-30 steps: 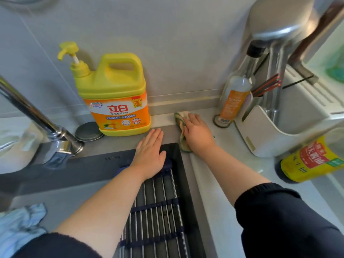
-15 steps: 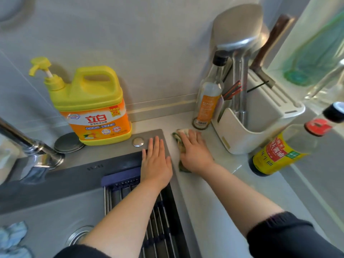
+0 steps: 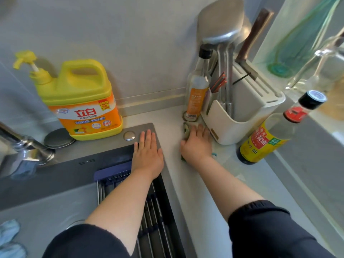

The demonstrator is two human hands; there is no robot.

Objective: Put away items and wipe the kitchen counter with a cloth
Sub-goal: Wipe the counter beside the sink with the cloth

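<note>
R hand (image 3: 197, 146) lies flat, fingers straight, pressing the cloth (image 3: 186, 129) on the counter (image 3: 167, 118), right by the orange-label bottle (image 3: 197, 94) & white holder (image 3: 232, 125). L hand (image 3: 147, 155) rests flat on the sink edge (image 3: 141, 126), holding nothing. Yellow soap jug (image 3: 81, 101) stands near the wall.

Most of the cloth (image 3: 186, 129) is buried under the right hand (image 3: 197, 146), with just a rolled green edge past the fingertips and a scrap by the wrist, so no telling how it's folded. The faucet (image 3: 24, 151) runs off the left edge, the blue rag (image 3: 8, 237) is chopped by the bottom-left corner, and the clear glass bottle (image 3: 320, 66) goes out the right side. Fine print on the yellow detergent jug (image 3: 81, 101) is too small to read, the knife (image 3: 255, 34) blade is sunk in the block (image 3: 260, 94), and the left forearm (image 3: 119, 198) covers part of the drain rack (image 3: 154, 220).
</note>
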